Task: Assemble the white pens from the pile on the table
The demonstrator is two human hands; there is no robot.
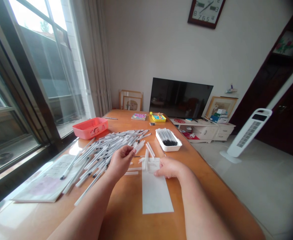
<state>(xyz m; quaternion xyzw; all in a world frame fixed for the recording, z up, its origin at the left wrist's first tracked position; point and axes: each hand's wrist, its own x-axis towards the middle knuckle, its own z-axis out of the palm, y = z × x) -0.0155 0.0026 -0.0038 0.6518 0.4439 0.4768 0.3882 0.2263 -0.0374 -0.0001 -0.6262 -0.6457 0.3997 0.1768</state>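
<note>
My left hand (123, 160) is closed in a pinch, with a few short clear plastic tubes (139, 145) standing out from its fingertips. My right hand (170, 167) grips the upper right edge of a narrow white sheet of paper (156, 195), its thumb on top. Several more clear tubes (146, 160) lie on the sheet's top end. To the left of my left hand spreads a big loose pile of white pens (96, 155) with black ends. Two loose tubes (150, 149) rest on the table beyond the sheet. My left hand partly covers the near side of the pile.
A white tray (172, 147) holding many clear pens with black ends stands at right. A red plastic basket (91, 128) is at the left edge, with a paper booklet (46, 181) nearer me. Farther back on the wooden table (126, 206) are a booklet (138, 116) and a yellow box (158, 117).
</note>
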